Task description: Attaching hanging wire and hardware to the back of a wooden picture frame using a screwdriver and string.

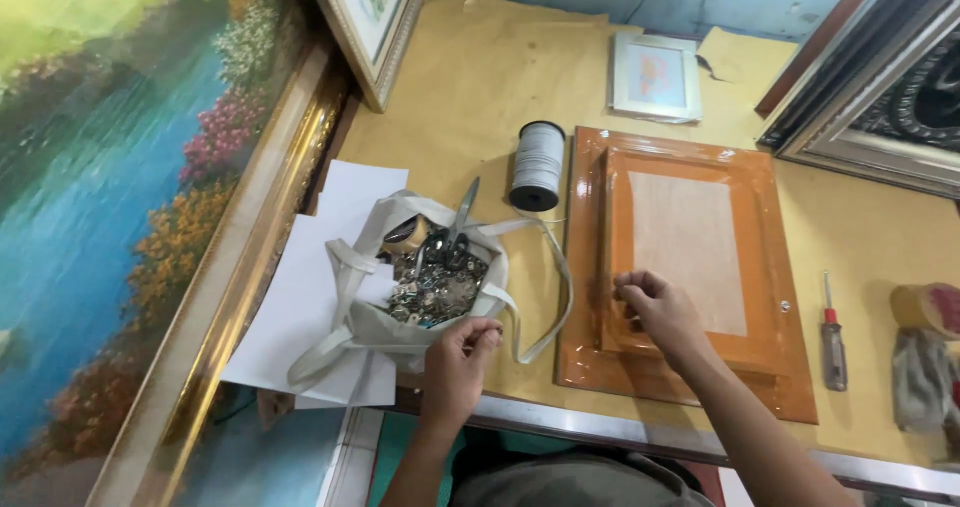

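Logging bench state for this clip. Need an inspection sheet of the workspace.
Surface: table covered in tan paper, white sheets at its left.
Job's things: orange frame lying back-up; grey bag of small metal fittings.
Clutter: scissors in the bag, cord spool, red-handled screwdriver, tape roll.
Hands: left hand pinched at the bag's rim; right hand fingertips on the frame's back.
Cables: nothing seen.
Surroundings: landscape painting left, small white frame, dark ornate frame right.
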